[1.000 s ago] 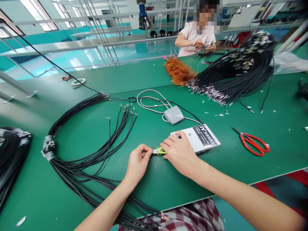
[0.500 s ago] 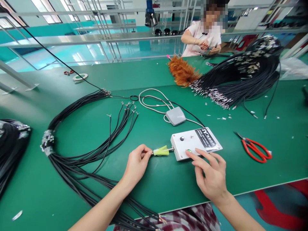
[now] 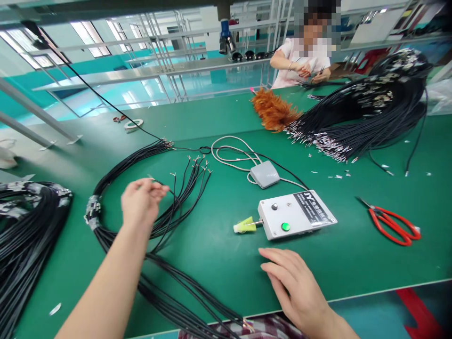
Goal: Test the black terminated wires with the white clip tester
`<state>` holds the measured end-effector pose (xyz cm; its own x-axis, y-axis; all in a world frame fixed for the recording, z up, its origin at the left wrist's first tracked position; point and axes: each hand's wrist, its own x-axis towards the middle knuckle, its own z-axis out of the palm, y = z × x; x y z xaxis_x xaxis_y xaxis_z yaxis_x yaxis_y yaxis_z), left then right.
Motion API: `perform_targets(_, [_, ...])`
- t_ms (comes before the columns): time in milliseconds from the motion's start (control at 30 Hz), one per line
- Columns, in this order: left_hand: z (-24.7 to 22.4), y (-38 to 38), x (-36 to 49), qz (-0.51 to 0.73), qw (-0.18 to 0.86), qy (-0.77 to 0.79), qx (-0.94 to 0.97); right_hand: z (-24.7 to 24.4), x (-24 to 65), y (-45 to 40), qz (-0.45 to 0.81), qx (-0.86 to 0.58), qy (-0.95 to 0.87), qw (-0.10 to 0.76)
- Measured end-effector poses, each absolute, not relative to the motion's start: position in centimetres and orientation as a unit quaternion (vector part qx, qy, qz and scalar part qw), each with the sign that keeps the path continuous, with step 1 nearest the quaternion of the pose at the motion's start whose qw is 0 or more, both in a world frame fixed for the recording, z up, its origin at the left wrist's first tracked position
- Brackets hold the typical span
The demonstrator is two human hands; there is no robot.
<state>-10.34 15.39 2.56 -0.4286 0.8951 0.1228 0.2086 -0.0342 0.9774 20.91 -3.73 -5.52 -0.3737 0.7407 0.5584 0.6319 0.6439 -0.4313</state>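
Note:
My left hand (image 3: 141, 202) is raised over the looped bundle of black cables (image 3: 122, 169), fingers pinched on a single black cable (image 3: 172, 190). That cable's tip is mostly hidden by the fingers. My right hand (image 3: 296, 292) hovers open at the table's front edge, fingers stretched and holding nothing. Just beyond it lies a white control box (image 3: 278, 207) with a knob and a lit green button (image 3: 285, 227). From the box's left side a metal shaft sticks out, carrying a yellow-green tip (image 3: 246, 225). Both hands are apart from the box.
A grey foot pedal (image 3: 264, 174) with a coiled cord lies behind the box. Red-handled pliers (image 3: 395, 226) rest at right. Large cable bundles (image 3: 370, 108) and an orange duster (image 3: 274, 110) lie farther back. Across the table sits a person (image 3: 300, 61).
My left hand has left the yellow-green tip and moved left with the cable to the bundle. My right hand has come off the green button and drawn back toward me.

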Motion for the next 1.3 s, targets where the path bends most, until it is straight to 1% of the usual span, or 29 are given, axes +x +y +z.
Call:
perform_targets(67, [3.4,15.6,-11.0,0.597,0.245,0.628,0.435,-5.7,20.8,-3.8,0.093,-0.434,-0.815,0.373])
perform_targets(100, [3.5,14.9,-10.7,0.598,0.232,0.627,0.442,-5.8,20.7,-3.8,0.101,-0.444,-0.807,0.375])
perform_targets(167, [3.3,11.7,-9.2,0.539,0.268,0.612,0.513,-5.7,20.7,-3.7,0.112,-0.457,-0.799,0.375])
perform_targets(200, [3.1,9.5,-8.1,0.465,0.326,0.588,0.576,-5.7,20.7,-3.7,0.115,-0.460,-0.797,0.373])
perform_targets(233, [2.9,7.2,-7.0,0.291,0.408,0.508,0.700,-5.6,20.7,-3.7,0.118,-0.464,-0.796,0.370])
perform_targets(267, [2.8,5.0,-6.0,0.121,0.448,0.426,0.777,-5.5,20.7,-3.6,0.122,-0.467,-0.795,0.368])
perform_targets(300, [2.6,3.2,-5.2,0.022,0.439,0.372,0.817,-5.5,20.7,-3.6,0.126,-0.470,-0.794,0.366])
perform_targets(333, [2.5,1.7,-4.6,-0.037,0.414,0.354,0.838,-5.4,20.7,-3.6,0.130,-0.472,-0.792,0.365])
perform_targets(367, [2.3,0.7,-4.2,-0.070,0.402,0.345,0.845,-5.4,20.7,-3.6,0.136,-0.473,-0.791,0.364])
perform_targets(433, [2.1,0.0,-4.1,-0.065,0.413,0.371,0.829,-5.3,20.6,-3.7,0.156,-0.474,-0.785,0.368])
perform_targets(500, [1.8,0.3,-4.4,-0.022,0.457,0.409,0.790,-5.0,20.1,-3.7,0.206,-0.479,-0.762,0.385])
perform_targets(600, [1.9,1.0,-4.3,0.048,0.479,0.446,0.755,-4.2,19.1,-3.6,0.357,-0.509,-0.669,0.408])
perform_targets(700, [2.3,1.1,-3.1,0.086,0.478,0.427,0.763,-3.3,18.1,-3.2,0.519,-0.524,-0.528,0.421])
perform_targets(767, [2.5,1.1,-2.2,0.103,0.476,0.403,0.774,-2.9,17.7,-2.8,0.591,-0.506,-0.450,0.439])
perform_targets(833, [2.5,1.1,-1.6,0.118,0.471,0.395,0.780,-2.6,17.5,-2.4,0.636,-0.477,-0.406,0.450])
perform_targets(1033, [1.7,1.1,-1.3,0.171,0.463,0.420,0.761,-2.6,16.7,-2.2,0.700,-0.428,-0.335,0.463])
perform_targets(1200, [1.0,0.9,-1.2,0.235,0.469,0.458,0.718,-3.2,15.4,-2.4,0.703,-0.425,-0.288,0.492])
perform_targets(1300, [0.6,0.7,-1.2,0.250,0.490,0.478,0.685,-3.2,15.3,-2.2,0.685,-0.441,-0.284,0.506])
